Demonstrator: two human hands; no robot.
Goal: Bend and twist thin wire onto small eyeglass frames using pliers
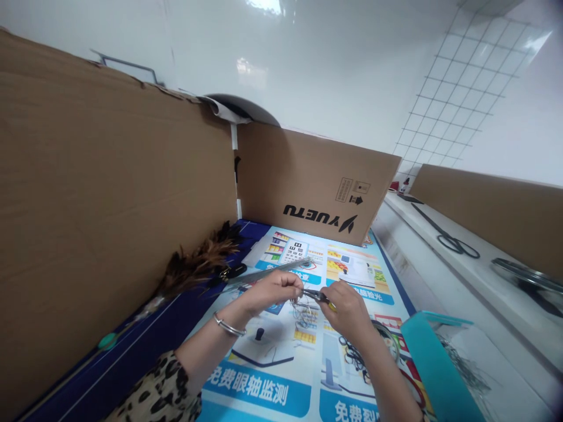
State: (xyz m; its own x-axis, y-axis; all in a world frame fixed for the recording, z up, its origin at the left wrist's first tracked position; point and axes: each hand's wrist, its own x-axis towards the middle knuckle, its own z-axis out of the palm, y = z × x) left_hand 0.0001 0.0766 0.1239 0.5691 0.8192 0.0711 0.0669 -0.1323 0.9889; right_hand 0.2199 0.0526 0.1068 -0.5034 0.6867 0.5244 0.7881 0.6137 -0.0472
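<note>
My right hand (347, 308) is closed around a pair of pliers (315, 295), whose jaws point left and whose handle shows some yellow. Its tip meets the fingertips of my left hand (275, 290), which pinch a thin wire, mostly hidden by the fingers. Just below the two hands lies a loose tangle of bent wire pieces (304, 317). Behind my left hand a bundle of long straight wires (268, 272) stretches across the printed mat (259, 404). A metal bangle sits on my left wrist.
Cardboard panels (316, 176) wall the back and left. Brown feathers (197, 258) lie along the left. Beside my right forearm are black rings (350, 351) and a teal box (433, 357) with wire pieces. Scissors (455, 241) rest on the white ledge at right.
</note>
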